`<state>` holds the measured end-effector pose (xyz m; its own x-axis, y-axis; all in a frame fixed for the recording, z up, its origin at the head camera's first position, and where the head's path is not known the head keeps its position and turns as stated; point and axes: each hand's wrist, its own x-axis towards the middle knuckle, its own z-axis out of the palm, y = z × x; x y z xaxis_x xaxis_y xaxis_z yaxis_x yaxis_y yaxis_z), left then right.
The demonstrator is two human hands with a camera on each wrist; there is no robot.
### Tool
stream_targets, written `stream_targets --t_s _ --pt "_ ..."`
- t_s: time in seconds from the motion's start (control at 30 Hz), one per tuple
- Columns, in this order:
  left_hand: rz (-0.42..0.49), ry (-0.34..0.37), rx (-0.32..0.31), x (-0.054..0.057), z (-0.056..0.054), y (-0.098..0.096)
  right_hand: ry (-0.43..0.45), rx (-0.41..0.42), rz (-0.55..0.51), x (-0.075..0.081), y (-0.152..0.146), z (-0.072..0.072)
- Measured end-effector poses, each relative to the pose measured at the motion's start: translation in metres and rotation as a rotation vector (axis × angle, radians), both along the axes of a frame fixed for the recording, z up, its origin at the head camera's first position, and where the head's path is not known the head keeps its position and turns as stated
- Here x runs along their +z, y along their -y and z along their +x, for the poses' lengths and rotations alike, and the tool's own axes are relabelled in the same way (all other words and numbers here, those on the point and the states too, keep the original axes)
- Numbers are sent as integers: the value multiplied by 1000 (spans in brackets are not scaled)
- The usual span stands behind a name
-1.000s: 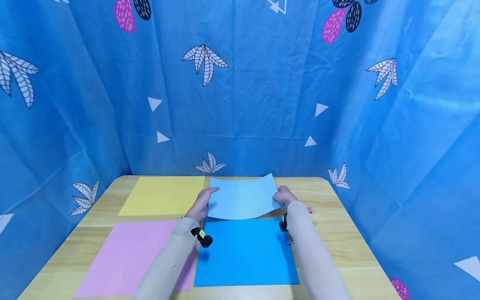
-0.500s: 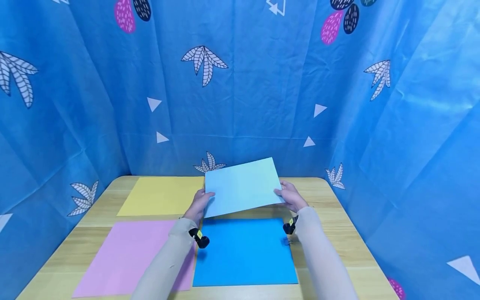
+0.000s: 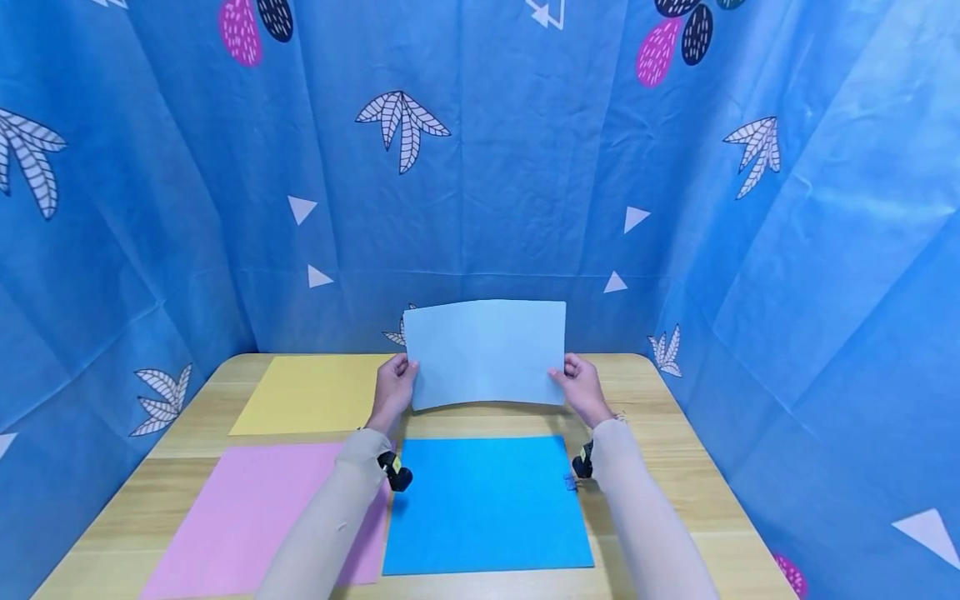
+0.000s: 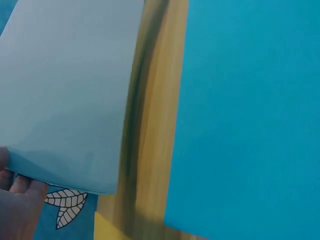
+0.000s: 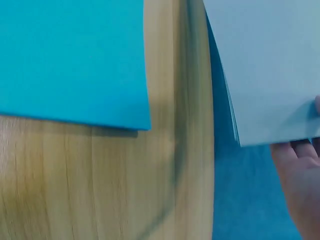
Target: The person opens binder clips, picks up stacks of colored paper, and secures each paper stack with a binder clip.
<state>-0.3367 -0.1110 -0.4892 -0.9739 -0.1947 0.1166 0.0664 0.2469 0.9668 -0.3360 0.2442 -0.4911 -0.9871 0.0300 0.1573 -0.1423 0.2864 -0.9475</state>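
Observation:
Light blue paper (image 3: 486, 352) is held up above the far edge of the table, tilted toward me and slightly bowed. My left hand (image 3: 392, 390) pinches its left edge, thumb in front and fingers behind. At the opposite edge, my right hand (image 3: 585, 390) grips it the same way. Doubled lines along the paper's edge (image 5: 234, 117) in the right wrist view suggest more than one sheet. Below it, a bright blue sheet (image 3: 487, 504) lies flat on the table, apart from the held paper.
A yellow sheet (image 3: 315, 393) lies at the back left of the wooden table (image 3: 660, 467). Nearer me on the left is a pink sheet (image 3: 247, 517), partly covered by my left sleeve. A patterned blue curtain (image 3: 525, 208) surrounds the table's back and sides.
Both hands have raised the light blue paper from low over the table and tipped it more upright. It slanted half a second ago and is now nearly level. The flat sheets stay put.

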Motion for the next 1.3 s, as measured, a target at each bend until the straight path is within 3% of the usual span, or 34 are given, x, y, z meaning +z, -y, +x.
stream_targets --t_s 0.17,0.37,0.57,0.87,1.3 --pt "-34 -51 -4 1 3 2 -64 -44 22 -2 0 1" --pt "-34 -81 -22 -3 4 4 -48 -40 67 -7 -2 4" --pt "-56 -68 -47 -8 3 4 -21 -25 71 -6 -3 8" --pt "-83 -66 -62 -14 8 7 -5 -8 177 -5 -4 13" --pt "-83 -92 -77 -16 12 9 -9 32 163 -3 -5 20"
